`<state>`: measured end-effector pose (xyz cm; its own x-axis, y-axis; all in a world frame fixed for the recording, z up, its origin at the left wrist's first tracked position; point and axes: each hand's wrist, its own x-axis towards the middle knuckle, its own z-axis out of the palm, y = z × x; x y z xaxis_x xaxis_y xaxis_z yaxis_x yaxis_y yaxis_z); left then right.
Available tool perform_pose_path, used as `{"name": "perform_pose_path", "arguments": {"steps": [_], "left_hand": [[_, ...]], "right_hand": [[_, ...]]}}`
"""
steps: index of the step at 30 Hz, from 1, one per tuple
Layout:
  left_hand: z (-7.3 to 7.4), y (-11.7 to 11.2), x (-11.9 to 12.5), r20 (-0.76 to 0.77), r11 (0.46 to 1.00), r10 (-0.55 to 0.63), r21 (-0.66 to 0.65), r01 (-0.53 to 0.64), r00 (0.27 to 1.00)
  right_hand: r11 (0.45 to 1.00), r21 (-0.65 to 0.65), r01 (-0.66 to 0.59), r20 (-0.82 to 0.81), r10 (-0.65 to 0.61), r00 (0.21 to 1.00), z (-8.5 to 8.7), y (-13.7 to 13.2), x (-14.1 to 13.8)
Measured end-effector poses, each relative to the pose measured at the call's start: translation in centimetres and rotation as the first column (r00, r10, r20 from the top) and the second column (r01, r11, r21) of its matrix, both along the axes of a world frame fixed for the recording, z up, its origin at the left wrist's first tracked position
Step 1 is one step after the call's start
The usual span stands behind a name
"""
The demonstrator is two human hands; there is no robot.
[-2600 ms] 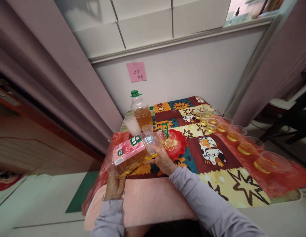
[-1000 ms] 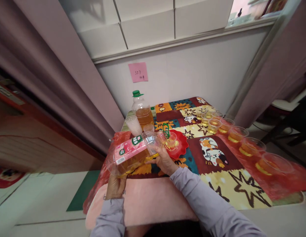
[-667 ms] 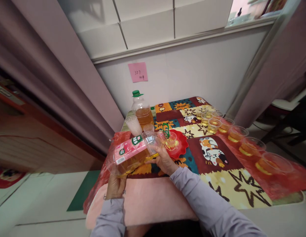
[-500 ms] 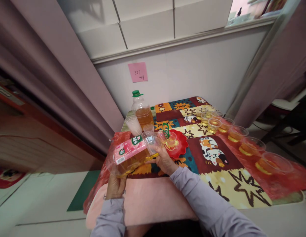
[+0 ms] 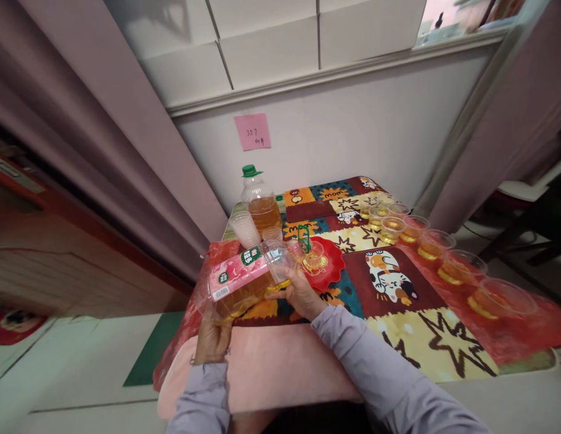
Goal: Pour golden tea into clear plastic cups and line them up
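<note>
Both my hands hold a large clear plastic bottle [image 5: 244, 277] with a pink and green label, tilted so its mouth points right. Yellow-brown liquid lies along its lower side. My left hand [image 5: 213, 340] is closed under the bottle's base end. Near the neck, my right hand [image 5: 300, 294] grips it from the right. The open mouth is over a clear plastic cup [image 5: 314, 254] that stands on a red scalloped plate [image 5: 333, 270]. A green loop [image 5: 304, 237], perhaps the bottle's handle, shows beside the mouth. How much is in the cup is hard to tell.
Several clear cups of yellow liquid [image 5: 436, 244] stand in a curved row along the table's right side. Behind the bottle are a stack of cups [image 5: 244, 229], a single cup [image 5: 273, 234] and a green-capped jug of brown liquid [image 5: 264, 211]. Red plastic sheeting [image 5: 528, 328] covers the right edge.
</note>
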<state>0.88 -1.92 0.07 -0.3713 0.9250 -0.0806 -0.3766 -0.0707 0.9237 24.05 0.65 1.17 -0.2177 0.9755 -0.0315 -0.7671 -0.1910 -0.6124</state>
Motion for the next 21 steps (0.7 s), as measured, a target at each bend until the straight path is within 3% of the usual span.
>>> {"name": "perform_pose_path", "arguments": {"steps": [21], "left_hand": [[0.22,-0.21,0.17,-0.043,1.000,-0.028,0.007,0.028,0.999]], "right_hand": [[1.000,0.011,0.002,0.004,-0.002,1.000,0.10,-0.05,0.05]]}}
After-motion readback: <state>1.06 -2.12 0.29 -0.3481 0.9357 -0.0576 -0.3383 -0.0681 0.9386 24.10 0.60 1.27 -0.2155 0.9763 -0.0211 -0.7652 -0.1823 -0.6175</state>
